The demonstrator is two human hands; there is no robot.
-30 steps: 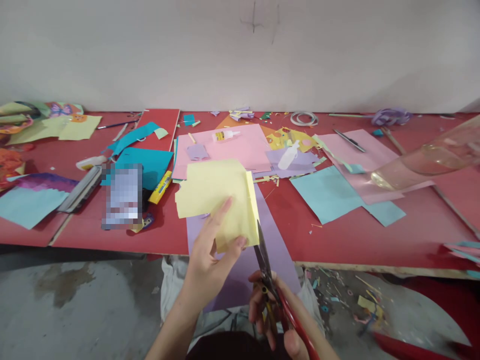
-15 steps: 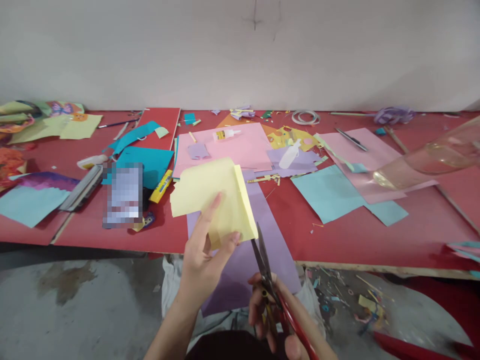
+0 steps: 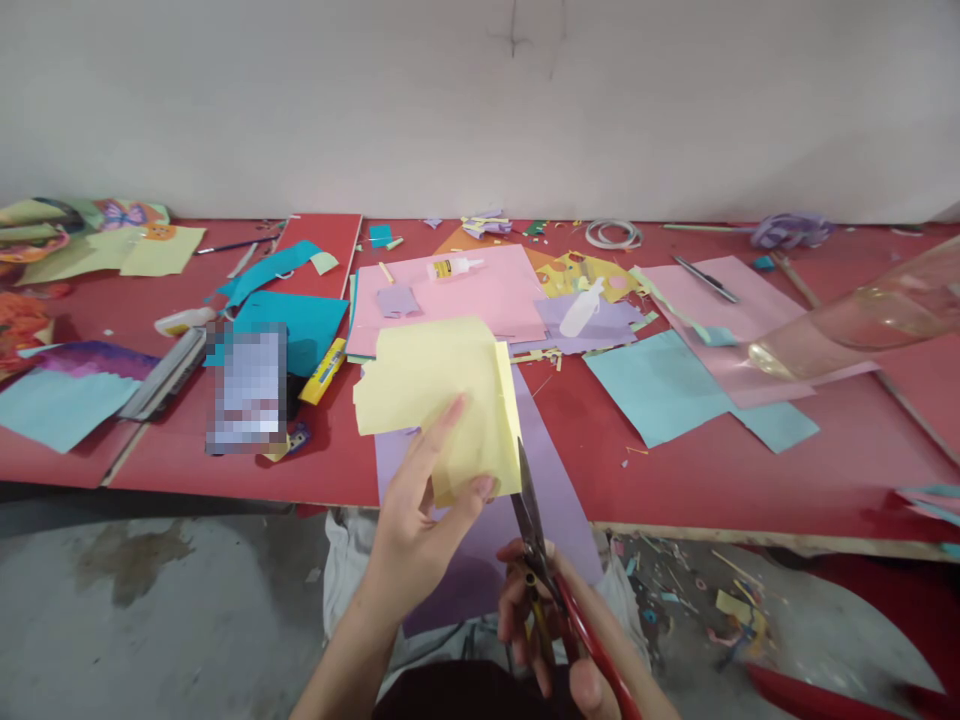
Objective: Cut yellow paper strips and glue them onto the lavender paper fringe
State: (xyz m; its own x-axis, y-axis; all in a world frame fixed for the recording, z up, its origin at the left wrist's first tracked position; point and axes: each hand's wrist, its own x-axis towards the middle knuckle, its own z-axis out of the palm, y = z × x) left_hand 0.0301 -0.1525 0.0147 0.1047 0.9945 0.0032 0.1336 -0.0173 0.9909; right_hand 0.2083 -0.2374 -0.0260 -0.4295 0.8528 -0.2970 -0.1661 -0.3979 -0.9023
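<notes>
My left hand (image 3: 427, 500) pinches a sheet of pale yellow paper (image 3: 442, 370) near its lower edge, thumb and fingers on the face of it. Along the right side of the sheet runs a narrow folded strip. My right hand (image 3: 540, 610) grips a pair of scissors (image 3: 534, 530) with red handles. Their blades are parted and point up at the lower right corner of the yellow paper, at the folded strip. Under both hands a large purple sheet (image 3: 555, 480) hangs over the table's front edge.
On the red table (image 3: 525, 420) lie pink paper (image 3: 502, 300), a white glue bottle (image 3: 581, 312), a yellow box (image 3: 324, 372), blue sheets (image 3: 660, 385) and a pen (image 3: 705, 278). A clear bottle (image 3: 847, 320) lies at the right. Paper scraps (image 3: 735, 620) litter the floor.
My left hand has moved slightly right with the yellow paper, bringing its folded strip over the scissor blades. My right hand and the scissors have hardly moved.
</notes>
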